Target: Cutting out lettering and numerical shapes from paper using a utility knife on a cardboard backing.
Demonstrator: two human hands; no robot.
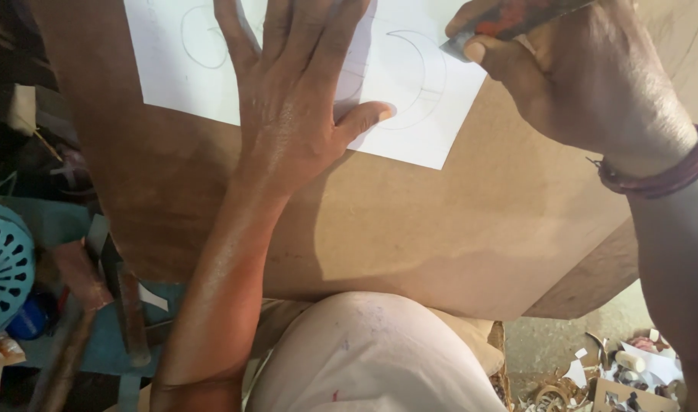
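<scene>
My left hand [291, 91] lies flat, fingers spread, on a white sheet of paper [410, 114] with pencilled curved shapes. The sheet rests on a large brown board [410, 221] across my lap. At the upper right, my right hand [585, 72] grips a red and black utility knife [509, 19]. Its grey tip touches the paper's right edge beside a drawn crescent [421, 80]. A reddish thread band circles my right wrist.
A teal perforated plastic object [5, 267] and a rusty hammer-like tool [82, 297] sit at the left on a blue surface. Paper scraps and shavings [623, 374] litter the floor at the lower right. My knee in pale cloth [372, 358] is under the board.
</scene>
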